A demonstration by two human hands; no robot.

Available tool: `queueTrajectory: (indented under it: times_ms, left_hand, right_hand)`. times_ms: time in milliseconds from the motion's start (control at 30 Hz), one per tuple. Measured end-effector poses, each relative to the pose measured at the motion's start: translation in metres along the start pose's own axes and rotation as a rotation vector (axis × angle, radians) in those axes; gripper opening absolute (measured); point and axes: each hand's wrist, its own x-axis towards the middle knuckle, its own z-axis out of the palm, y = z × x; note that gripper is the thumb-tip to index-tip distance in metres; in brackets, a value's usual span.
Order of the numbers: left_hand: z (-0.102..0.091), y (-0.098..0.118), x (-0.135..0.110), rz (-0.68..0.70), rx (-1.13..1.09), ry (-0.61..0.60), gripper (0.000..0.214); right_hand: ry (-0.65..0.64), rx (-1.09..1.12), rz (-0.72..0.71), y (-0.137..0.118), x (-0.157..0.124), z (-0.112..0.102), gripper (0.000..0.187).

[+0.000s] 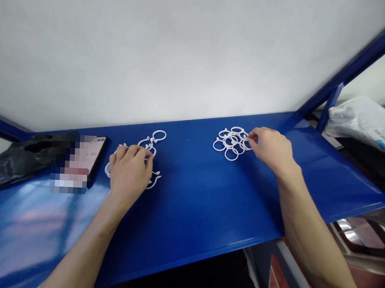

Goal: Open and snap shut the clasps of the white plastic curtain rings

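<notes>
The left hand (129, 168) lies over the left group of white rings (152, 140) on the blue shelf (189, 199), its grip hidden beneath the palm, so I cannot tell whether it holds any. The right hand (272, 150) has thumb and fingertip close together at the edge of the right heap of rings (230, 141); whether they pinch one is unclear. A phone (97, 158) lies near the left hand.

two ring piles (232, 148) (154, 151), one phone (93, 154)
</notes>
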Motion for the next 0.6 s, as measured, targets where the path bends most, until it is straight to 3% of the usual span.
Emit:
queueTrajectory:
  times_ms: [267, 433, 600]
  left_hand:
    - [-0.014, 0.016, 0.005, -0.102, -0.15, 0.004, 0.008]
    - [-0.016, 0.024, 0.004, -0.007, -0.263, 0.063, 0.006]
    - [-0.017, 0.035, 0.002, 0.144, -0.33, 0.083, 0.004]
  right_hand:
    - [-0.104, -0.048, 0.032, -0.003, -0.001, 0.0, 0.018]
    - [0.051, 0.004, 0.028, -0.016, -0.006, 0.0, 0.025]
    - [0.147, 0.225, -0.212, -0.045, -0.021, 0.01, 0.023]
